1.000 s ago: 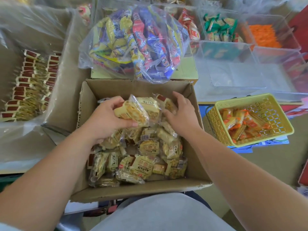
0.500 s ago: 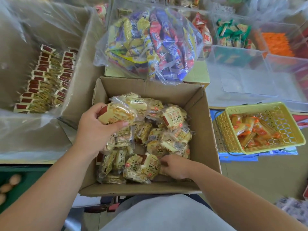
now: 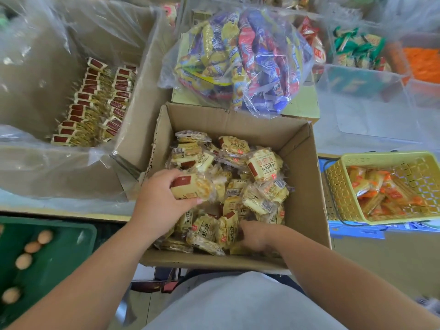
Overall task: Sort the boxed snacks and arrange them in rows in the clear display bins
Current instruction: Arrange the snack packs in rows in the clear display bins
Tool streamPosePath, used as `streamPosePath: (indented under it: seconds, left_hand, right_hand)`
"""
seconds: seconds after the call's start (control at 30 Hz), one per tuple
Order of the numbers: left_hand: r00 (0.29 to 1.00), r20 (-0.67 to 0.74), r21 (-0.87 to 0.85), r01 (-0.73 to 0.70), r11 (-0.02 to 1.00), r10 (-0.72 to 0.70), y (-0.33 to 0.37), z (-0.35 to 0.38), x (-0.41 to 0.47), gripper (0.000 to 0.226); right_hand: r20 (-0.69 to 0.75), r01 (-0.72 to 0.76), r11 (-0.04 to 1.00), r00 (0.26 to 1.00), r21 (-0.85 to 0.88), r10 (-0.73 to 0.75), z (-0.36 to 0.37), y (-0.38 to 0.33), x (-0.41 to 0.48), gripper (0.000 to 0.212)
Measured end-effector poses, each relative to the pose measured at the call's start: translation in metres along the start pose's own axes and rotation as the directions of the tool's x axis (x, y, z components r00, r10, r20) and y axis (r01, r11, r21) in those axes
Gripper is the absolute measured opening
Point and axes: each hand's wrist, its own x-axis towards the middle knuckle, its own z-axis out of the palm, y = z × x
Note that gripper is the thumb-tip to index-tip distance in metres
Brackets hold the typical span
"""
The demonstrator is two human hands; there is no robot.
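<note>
Moved: left hand [image 3: 162, 196] has sunk towards the pile with its clear-wrapped yellow snack pack with red-brown end [image 3: 190, 189]; right hand [image 3: 253, 234] stays put.
Left grip: fingers curled round that pack.
Right grip: buried among packs; cannot tell.
Snacks: heaped in the open brown cardboard box [image 3: 303, 186].
Advice: stack packs with red ends aligned before carrying.
Pose: both forearms reach forward, backs of hands up.
</note>
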Motion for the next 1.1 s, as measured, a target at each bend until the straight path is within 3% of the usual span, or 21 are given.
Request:
streamPosePath:
  seconds: [0.07,0.17,0.23,0.4,0.47,0.63,0.73,0.87,0.97,1.1]
  left_hand:
    - [0.998,0.021,0.063,-0.057,0.996,0.056,0.003,0.005,0.001,0.054]
    - [0.991,0.094,0.18,-0.112,0.977,0.096,0.007,0.01,0.004,0.082]
    - [0.983,0.13,0.284,-0.166,0.944,0.133,0.011,0.014,0.007,0.092]
    - [0.963,0.241,0.461,-0.224,0.859,0.122,0.02,0.022,0.016,0.088]
    - [0.954,0.267,0.512,-0.261,0.819,0.138,0.024,0.026,0.018,0.081]
    - [0.922,0.344,0.598,-0.363,0.715,0.181,0.035,0.032,0.027,0.057]
    - [0.909,0.376,0.548,-0.374,0.748,0.179,0.045,0.032,0.036,0.044]
    - [0.926,0.357,0.376,-0.266,0.888,0.126,0.057,0.035,0.054,0.053]
    - [0.906,0.407,0.405,-0.295,0.865,0.119,0.062,0.051,0.069,0.062]
    - [0.88,0.473,0.458,-0.283,0.843,0.039,0.059,0.077,0.081,0.078]
  right_hand:
    - [-0.002,-0.028,0.998,1.0,-0.059,0.028,0.001,0.002,0.0,0.034]
    - [0.032,-0.054,0.981,0.998,-0.185,0.061,0.005,0.004,0.0,0.018]
    - [0.036,-0.056,0.974,0.997,-0.217,0.065,0.006,0.005,-0.001,0.019]
    - [0.007,0.013,0.99,1.0,-0.142,-0.012,0.003,0.01,-0.01,0.04]
    - [-0.067,0.05,0.995,0.996,-0.087,-0.056,0.001,0.012,-0.016,0.045]
    - [-0.239,0.122,0.99,0.966,0.073,-0.102,-0.005,0.027,-0.034,0.021]
    - [-0.29,0.126,0.987,0.952,0.096,-0.094,-0.007,0.038,-0.051,0.029]
    - [-0.482,0.14,0.988,0.871,0.065,-0.092,-0.007,0.053,-0.076,0.035]
    - [-0.619,0.166,0.976,0.784,0.137,-0.047,-0.004,0.061,-0.087,0.035]
    - [-0.759,0.154,0.984,0.65,0.093,-0.03,-0.001,0.064,-0.097,0.03]
